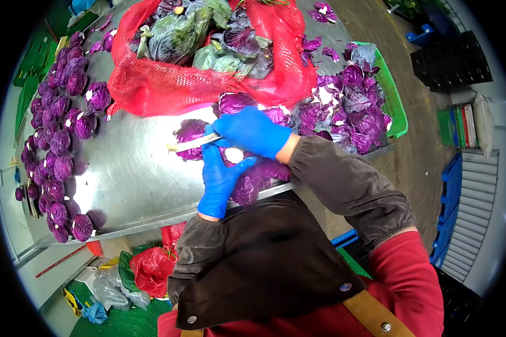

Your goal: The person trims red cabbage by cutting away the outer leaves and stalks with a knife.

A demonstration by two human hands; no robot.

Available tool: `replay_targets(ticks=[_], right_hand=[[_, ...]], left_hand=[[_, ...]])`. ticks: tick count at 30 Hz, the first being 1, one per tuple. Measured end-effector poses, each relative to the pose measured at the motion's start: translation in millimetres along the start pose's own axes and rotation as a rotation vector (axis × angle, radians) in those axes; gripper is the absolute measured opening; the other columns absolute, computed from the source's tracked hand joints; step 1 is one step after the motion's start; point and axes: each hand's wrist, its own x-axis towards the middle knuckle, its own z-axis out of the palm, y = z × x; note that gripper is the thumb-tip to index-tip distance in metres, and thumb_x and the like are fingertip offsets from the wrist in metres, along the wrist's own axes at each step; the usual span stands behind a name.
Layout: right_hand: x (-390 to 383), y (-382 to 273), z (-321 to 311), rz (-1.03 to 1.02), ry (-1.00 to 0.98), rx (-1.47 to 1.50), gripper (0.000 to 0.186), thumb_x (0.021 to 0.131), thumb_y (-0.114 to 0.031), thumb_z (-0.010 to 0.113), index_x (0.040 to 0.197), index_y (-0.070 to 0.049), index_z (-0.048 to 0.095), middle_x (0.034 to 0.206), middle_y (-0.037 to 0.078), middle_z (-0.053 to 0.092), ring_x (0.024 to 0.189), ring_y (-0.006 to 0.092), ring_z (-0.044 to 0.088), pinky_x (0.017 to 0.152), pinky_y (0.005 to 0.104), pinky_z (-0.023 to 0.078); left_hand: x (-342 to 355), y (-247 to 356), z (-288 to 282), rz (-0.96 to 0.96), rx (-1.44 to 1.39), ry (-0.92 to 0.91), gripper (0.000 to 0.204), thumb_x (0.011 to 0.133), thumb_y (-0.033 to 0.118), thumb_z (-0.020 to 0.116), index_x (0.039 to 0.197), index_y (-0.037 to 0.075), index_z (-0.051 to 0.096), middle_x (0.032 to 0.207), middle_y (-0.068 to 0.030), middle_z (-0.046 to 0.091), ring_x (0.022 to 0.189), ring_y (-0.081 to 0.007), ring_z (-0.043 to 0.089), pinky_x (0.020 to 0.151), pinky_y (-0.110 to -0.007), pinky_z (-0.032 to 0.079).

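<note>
My right hand (pixel 253 132), in a blue glove, is closed round a knife (pixel 194 143); its pale blade points left, just above my left hand. My left hand (pixel 219 174), gloved in blue too, curls round a red cabbage (pixel 234 155) near the table's front edge. A white cut stem shows between thumb and fingers; the hands hide most of the head. Loose purple leaves (pixel 258 177) lie under and beside it. Beyond my hands, an opened red mesh bag (pixel 168 92) holds several cabbages with green-grey outer leaves (pixel 177 36).
Many small red cabbages (pixel 59 143) line the left side of the metal table (pixel 129 163). On the right, purple leaves (pixel 354 106) are heaped in and beside a green crate (pixel 398 112). Plastic bags (pixel 152 269) sit below the table's front left; black crates (pixel 450 62) stand far right.
</note>
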Motion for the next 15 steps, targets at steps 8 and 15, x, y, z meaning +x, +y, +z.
replay_targets(ticks=[8, 15], right_hand=[[33.4, 30.2, -18.3, 0.315, 0.027, 0.246, 0.035, 0.082, -0.040, 0.071, 0.100, -0.010, 0.066, 0.094, 0.018, 0.067, 0.088, 0.0385, 0.065, 0.076, 0.0479, 0.052], [33.1, 48.0, 39.4, 0.521, 0.016, 0.251, 0.044, 0.076, -0.033, 0.075, 0.109, -0.006, 0.063, 0.106, 0.023, 0.065, 0.098, 0.0416, 0.063, 0.084, 0.0486, 0.051]], left_hand=[[-8.6, -18.9, 10.7, 0.338, 0.088, 0.217, 0.114, 0.064, 0.041, 0.089, 0.149, 0.001, 0.025, 0.152, -0.0214, 0.030, 0.142, -0.0362, 0.029, 0.115, -0.044, 0.029], [-22.2, -18.0, 9.4, 0.341, 0.052, 0.207, 0.108, 0.063, 0.029, 0.092, 0.147, 0.002, 0.030, 0.151, -0.0164, 0.035, 0.139, -0.0308, 0.035, 0.116, -0.042, 0.028]])
